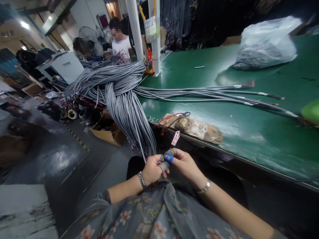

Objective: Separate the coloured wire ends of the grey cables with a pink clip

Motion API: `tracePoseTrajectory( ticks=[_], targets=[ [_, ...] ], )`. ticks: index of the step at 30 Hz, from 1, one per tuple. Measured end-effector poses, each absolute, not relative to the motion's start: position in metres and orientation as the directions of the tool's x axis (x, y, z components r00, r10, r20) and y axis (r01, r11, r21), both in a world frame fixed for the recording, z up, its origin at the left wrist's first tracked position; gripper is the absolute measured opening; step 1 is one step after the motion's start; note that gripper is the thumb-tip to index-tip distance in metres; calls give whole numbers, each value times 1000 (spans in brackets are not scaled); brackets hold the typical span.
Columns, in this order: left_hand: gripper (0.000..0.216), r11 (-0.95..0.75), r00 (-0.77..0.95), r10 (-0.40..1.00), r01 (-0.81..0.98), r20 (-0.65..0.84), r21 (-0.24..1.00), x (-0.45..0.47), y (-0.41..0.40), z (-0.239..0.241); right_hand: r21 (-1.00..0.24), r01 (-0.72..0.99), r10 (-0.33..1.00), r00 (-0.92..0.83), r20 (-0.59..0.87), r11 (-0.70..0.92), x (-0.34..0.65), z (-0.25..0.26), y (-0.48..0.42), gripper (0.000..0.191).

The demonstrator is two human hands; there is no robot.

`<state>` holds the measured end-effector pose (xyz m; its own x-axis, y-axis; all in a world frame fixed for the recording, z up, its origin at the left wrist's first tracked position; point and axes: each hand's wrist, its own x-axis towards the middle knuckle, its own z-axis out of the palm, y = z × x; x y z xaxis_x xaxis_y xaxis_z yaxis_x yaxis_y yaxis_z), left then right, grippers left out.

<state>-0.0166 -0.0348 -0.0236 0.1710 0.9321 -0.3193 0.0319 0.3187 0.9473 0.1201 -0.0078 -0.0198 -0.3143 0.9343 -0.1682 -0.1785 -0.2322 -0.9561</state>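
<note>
My left hand [153, 169] is closed around the end of a thin grey cable [142, 151] that hangs from a big bundle of grey cables [119, 89]. My right hand [183, 164] is closed in a pinch at the same cable end; its fingertips wear grey and blue finger guards [168, 156]. Both hands meet over my lap, just below the front edge of the green table [249, 132]. The cable tip itself is hidden between the fingers.
More grey cables with stripped ends [224, 93] lie across the table. A taped cardboard piece [194, 127] with a pink tag [175, 137] sits at the table edge. A plastic bag [266, 43] rests at the far right. Cardboard box [107, 129] on the floor; two people [117, 36] sit behind.
</note>
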Motion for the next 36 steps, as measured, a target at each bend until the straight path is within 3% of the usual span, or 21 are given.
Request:
tracePoseTrajectory(
  ticks=[5, 14, 21, 26, 29, 36],
  targets=[
    [29, 358, 208, 909, 57, -361, 932, -18, -32, -23, -958, -166, 944, -275, -183, -234, 121, -21, -9, 38],
    [37, 382, 118, 923, -201, -365, 902, -18, -31, -29, -901, -325, 950, -213, -228, -289, 118, -24, -15, 41],
    [38, 420, 133, 906, -167, -401, 892, -19, -29, -19, -885, -322, 931, -252, -264, -338, 122, -21, -10, 41],
    [44, 463, 229, 868, -47, -442, 885, -18, -26, -13, -896, -223, 890, -349, -295, -385, 131, -11, -2, 44],
    [44, 470, 260, 854, -11, -451, 883, -16, -25, -12, -932, -150, 888, -385, -252, -329, 134, -5, -1, 40],
    [44, 459, 231, 870, -49, -437, 887, -10, -23, -4, -958, -117, 938, -262, -225, -262, 132, -13, -3, 36]
  ],
)
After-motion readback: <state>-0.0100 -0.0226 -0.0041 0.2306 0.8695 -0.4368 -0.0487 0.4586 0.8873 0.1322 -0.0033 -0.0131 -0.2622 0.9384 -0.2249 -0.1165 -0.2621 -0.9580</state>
